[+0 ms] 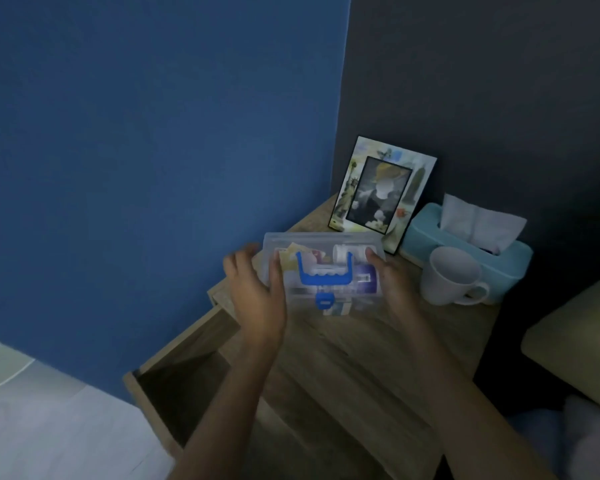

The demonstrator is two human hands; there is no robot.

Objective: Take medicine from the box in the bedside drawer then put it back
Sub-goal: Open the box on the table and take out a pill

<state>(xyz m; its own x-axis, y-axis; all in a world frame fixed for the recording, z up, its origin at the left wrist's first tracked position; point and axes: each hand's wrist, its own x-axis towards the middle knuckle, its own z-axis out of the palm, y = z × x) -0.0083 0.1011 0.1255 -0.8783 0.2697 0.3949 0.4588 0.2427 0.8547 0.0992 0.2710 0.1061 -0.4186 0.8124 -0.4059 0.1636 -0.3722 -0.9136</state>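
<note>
we hold the clear medicine box (pixel 326 271) with both hands, left hand (pixel 257 289) and right hand (pixel 392 285) clamped on its ends, above the table (pixel 361 358). the drawer (pixel 184 372) stands open on our left, a white mug (pixel 452 275) just right.

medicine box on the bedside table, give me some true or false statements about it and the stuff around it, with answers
1. Both hands hold the medicine box, the left hand at one end and the right hand at the other. True.
2. The box has a red handle. False: its handle and latch are blue.
3. The drawer is open. True.
4. The white mug lies on its side. False: it stands upright beside the tissue box.
5. The picture frame stands behind the medicine box. True.
6. The box lid is raised. False: it looks closed, its contents showing through the clear plastic.
</note>
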